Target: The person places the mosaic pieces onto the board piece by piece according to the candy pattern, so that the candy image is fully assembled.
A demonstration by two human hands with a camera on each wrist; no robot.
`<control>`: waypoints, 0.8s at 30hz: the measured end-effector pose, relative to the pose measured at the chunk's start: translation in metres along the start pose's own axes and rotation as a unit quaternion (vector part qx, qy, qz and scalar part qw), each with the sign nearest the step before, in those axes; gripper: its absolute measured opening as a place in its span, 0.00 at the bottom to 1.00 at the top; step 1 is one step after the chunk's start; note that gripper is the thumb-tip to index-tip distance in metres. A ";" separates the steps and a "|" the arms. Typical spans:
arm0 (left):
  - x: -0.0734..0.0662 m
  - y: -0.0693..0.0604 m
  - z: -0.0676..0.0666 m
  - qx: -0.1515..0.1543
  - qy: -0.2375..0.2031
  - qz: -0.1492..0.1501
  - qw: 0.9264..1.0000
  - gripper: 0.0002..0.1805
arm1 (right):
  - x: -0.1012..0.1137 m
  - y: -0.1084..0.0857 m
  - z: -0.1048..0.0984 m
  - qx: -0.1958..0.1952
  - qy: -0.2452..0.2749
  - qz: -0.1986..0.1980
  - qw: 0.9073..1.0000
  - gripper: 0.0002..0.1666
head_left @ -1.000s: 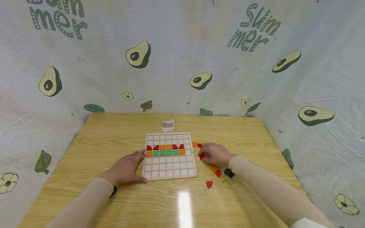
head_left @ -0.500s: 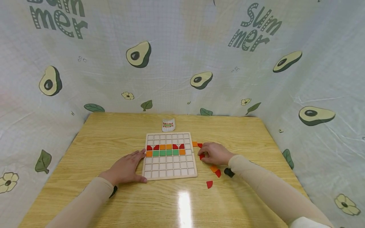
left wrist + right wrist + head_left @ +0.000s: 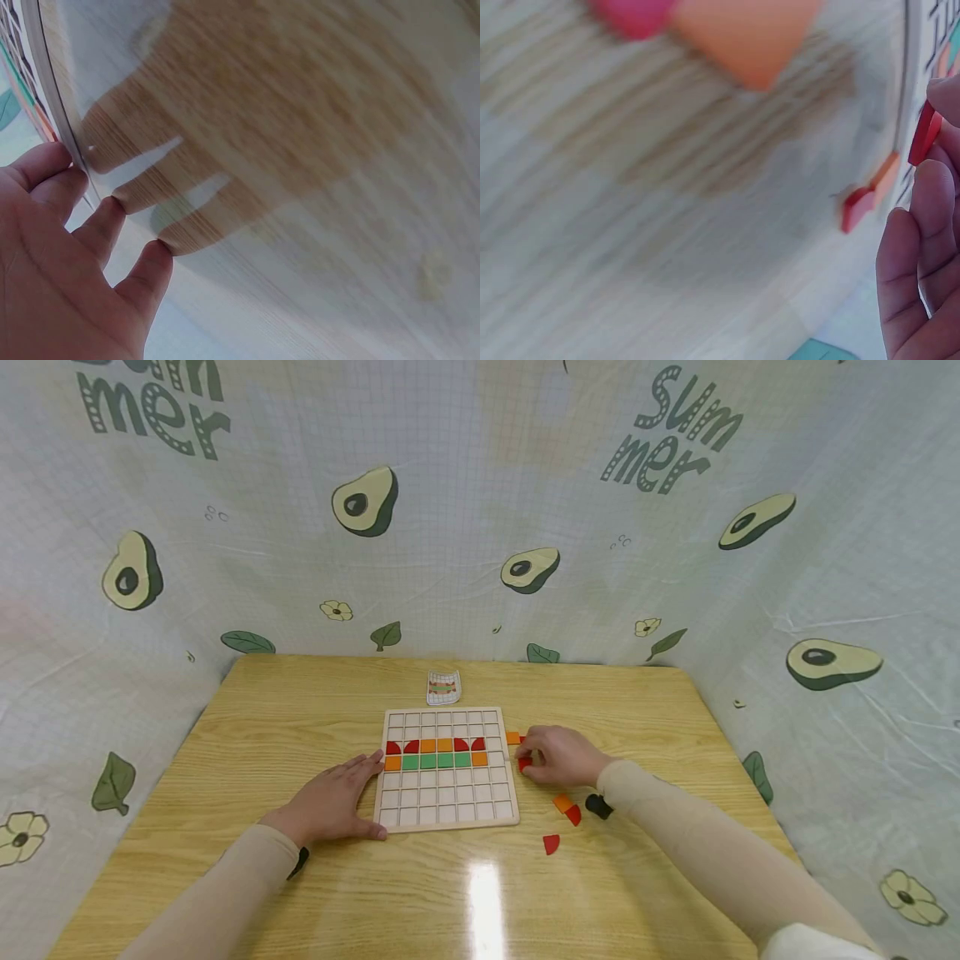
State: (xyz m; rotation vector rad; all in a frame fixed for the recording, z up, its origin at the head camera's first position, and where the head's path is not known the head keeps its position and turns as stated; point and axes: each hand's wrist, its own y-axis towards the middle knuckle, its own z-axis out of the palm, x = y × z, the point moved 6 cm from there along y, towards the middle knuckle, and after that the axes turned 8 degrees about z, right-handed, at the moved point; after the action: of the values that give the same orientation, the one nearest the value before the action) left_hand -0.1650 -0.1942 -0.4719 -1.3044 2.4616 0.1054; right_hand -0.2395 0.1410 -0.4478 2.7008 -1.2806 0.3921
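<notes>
A wooden grid board (image 3: 446, 797) lies on the table with two rows of tiles in it. The upper row has red quarter-circles at both ends and orange squares (image 3: 436, 746) between them; the lower has green squares (image 3: 436, 761) between orange ones. Against the board's left edge, my left hand (image 3: 333, 802) rests with fingers spread, fingertips on the tabletop and edge. Thumb and fingers of my right hand (image 3: 562, 756) pinch a red quarter-circle tile (image 3: 925, 135), just off the board's right edge. In the right wrist view that tile is lifted and seen edge-on.
Beyond the board lies a small pattern card (image 3: 443, 688). Right of the board are a loose orange square (image 3: 512, 738) with a red tile beside it, another orange square (image 3: 562, 803) touching a red quarter-circle (image 3: 573, 815), and a single red quarter-circle (image 3: 551, 844) nearer the front.
My right hand has shifted slightly left and away from me, toward the board, carrying the red quarter-circle tile off its spot. The left hand stays in place.
</notes>
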 end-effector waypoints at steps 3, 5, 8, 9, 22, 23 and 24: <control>0.001 0.000 0.001 0.000 -0.002 -0.001 1.000 0.62 | 0.010 0.007 -0.004 0.001 -0.002 -0.009 1.000 0.11; 0.001 0.000 0.001 -0.001 -0.002 -0.002 1.000 0.62 | 0.018 0.013 -0.005 0.005 -0.003 -0.016 1.000 0.11; 0.000 0.000 0.001 0.000 -0.001 -0.001 1.000 0.62 | 0.033 0.025 -0.005 0.012 -0.009 -0.026 1.000 0.12; 0.000 0.000 0.001 0.001 0.000 -0.002 1.000 0.62 | 0.038 0.030 -0.004 0.014 -0.012 -0.030 0.999 0.12; 0.001 -0.001 0.001 -0.002 -0.005 0.003 1.000 0.61 | 0.114 0.091 0.031 0.031 0.004 -0.083 0.996 0.14; 0.001 -0.001 0.001 -0.003 -0.006 0.004 1.000 0.61 | 0.119 0.095 0.034 0.032 0.003 -0.081 0.996 0.14; 0.001 -0.001 0.000 -0.005 -0.007 0.004 1.000 0.61 | 0.124 0.099 0.037 0.032 0.002 -0.079 0.996 0.14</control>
State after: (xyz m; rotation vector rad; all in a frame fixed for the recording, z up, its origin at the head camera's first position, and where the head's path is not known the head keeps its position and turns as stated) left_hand -0.1650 -0.1954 -0.4725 -1.2935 2.4578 0.1273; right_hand -0.2343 -0.0213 -0.4472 2.8274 -1.0620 0.4275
